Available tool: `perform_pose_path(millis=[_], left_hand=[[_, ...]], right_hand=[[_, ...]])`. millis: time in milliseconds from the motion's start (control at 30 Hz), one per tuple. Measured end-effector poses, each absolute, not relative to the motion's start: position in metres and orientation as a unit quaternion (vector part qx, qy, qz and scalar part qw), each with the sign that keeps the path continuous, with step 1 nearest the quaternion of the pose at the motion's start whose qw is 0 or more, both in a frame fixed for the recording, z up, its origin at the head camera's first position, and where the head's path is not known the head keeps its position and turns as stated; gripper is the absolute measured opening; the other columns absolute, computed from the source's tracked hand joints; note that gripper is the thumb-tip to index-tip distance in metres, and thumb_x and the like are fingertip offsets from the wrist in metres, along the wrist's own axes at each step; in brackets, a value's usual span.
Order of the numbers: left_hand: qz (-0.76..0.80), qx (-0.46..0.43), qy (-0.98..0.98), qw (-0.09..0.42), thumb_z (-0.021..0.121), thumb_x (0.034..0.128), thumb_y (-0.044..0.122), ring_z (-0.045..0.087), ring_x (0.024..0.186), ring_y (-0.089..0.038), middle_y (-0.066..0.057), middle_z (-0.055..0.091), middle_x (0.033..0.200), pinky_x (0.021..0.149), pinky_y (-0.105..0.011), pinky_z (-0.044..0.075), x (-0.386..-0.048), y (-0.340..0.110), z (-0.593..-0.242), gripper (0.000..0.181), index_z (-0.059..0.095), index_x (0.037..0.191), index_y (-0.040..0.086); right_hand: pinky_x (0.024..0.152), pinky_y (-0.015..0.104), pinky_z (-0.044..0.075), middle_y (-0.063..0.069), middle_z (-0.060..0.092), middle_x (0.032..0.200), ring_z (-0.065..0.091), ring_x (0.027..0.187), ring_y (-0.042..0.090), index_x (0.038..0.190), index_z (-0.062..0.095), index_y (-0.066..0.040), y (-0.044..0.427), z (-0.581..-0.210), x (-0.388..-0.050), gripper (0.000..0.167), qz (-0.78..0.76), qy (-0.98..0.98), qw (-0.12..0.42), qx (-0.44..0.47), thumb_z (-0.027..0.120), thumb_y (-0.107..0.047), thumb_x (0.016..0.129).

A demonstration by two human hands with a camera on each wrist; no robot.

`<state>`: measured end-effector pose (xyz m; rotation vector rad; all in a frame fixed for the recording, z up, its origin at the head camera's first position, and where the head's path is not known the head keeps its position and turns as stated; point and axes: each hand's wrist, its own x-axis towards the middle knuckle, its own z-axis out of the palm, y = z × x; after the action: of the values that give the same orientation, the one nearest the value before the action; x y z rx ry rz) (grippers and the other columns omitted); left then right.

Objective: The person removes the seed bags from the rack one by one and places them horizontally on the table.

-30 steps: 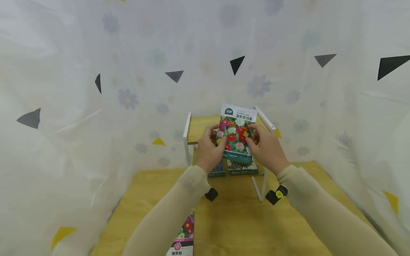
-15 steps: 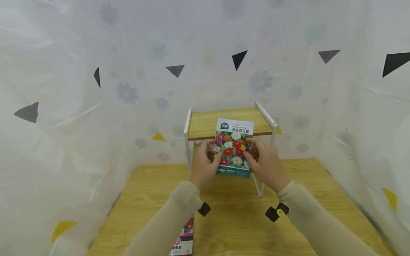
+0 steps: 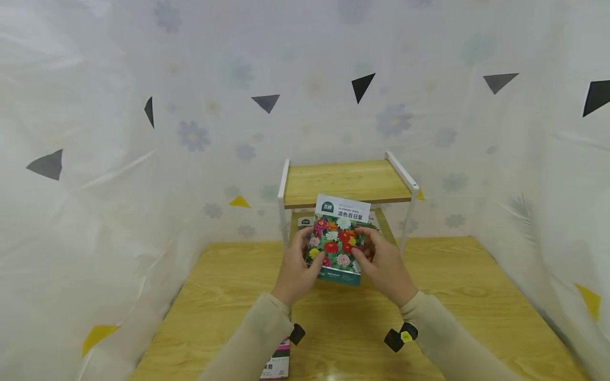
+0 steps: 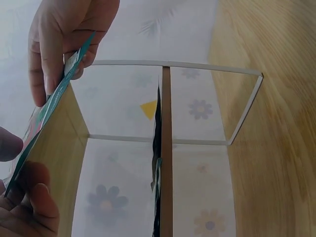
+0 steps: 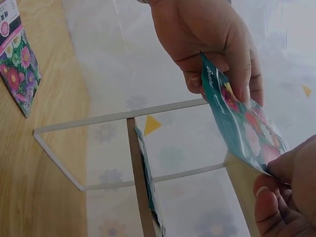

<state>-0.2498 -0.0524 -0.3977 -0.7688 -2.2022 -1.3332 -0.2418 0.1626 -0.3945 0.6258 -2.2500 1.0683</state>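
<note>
Both hands hold a flower seed packet (image 3: 332, 246) upright, its front showing mixed zinnia-like blooms under a white header. My left hand (image 3: 294, 271) pinches the left edge, thumb on the front. The right edge is pinched by my right hand (image 3: 387, 265) in the same way. In the right wrist view the packet (image 5: 237, 121) is seen from below, slightly bowed. Behind it stands a small two-tier shelf with a wooden top board (image 3: 348, 180) and white metal frame. More packets lie on its lower board, largely hidden by the held packet and the hands.
Another flower seed packet (image 5: 20, 71) lies on the wooden table (image 3: 229, 296), partly covered by the left sleeve in the head view. A pale flower-patterned sheet (image 3: 310, 79) hangs behind the shelf and down both sides.
Both hands have lowered the seed packet from in front of the shelf's top board and drawn it slightly left. The grip looks the same. The head view has shifted a little.
</note>
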Motion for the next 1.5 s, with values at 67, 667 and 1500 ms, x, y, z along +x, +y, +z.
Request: perform_pose_path(millis=[67,667,1500], left_hand=[[-0.485,-0.276,-0.798,0.229,0.064,0.0927,0.012,0.044,0.061,-0.012,0.000,0.057,0.086,0.053,-0.025,0.039,-0.248,-0.054,-0.399,0.052,0.039,0.138,0.008],[-0.521,-0.280,-0.784,0.187,0.061,0.0954,0.013,0.048,0.062,-0.010,0.002,0.056,0.082,0.054,-0.023,0.044,-0.236,-0.038,-0.421,0.035,0.051,0.128,0.006],[-0.506,-0.192,-0.840,0.023,0.062,0.0957,0.028,0.053,0.064,-0.010,0.004,0.057,0.082,0.059,-0.026,0.048,-0.212,-0.054,-0.489,0.026,0.059,0.114,0.009]], right_hand=[[0.053,0.023,0.046,-0.005,0.057,0.077,0.052,0.060,0.004,0.127,0.054,-0.005,0.161,-0.396,-0.241,0.038,0.404,-0.837,0.280,0.239,0.066,-0.009,0.091],[0.049,0.024,0.042,-0.007,0.057,0.072,0.049,0.055,0.007,0.131,0.054,-0.011,0.188,-0.423,-0.218,0.040,0.426,-0.847,0.256,0.189,0.066,-0.014,0.092],[0.048,0.024,0.045,0.000,0.057,0.095,0.052,0.056,0.007,0.124,0.059,-0.016,0.187,-0.507,-0.196,0.041,0.471,-0.856,0.139,0.159,0.073,-0.009,0.086]])
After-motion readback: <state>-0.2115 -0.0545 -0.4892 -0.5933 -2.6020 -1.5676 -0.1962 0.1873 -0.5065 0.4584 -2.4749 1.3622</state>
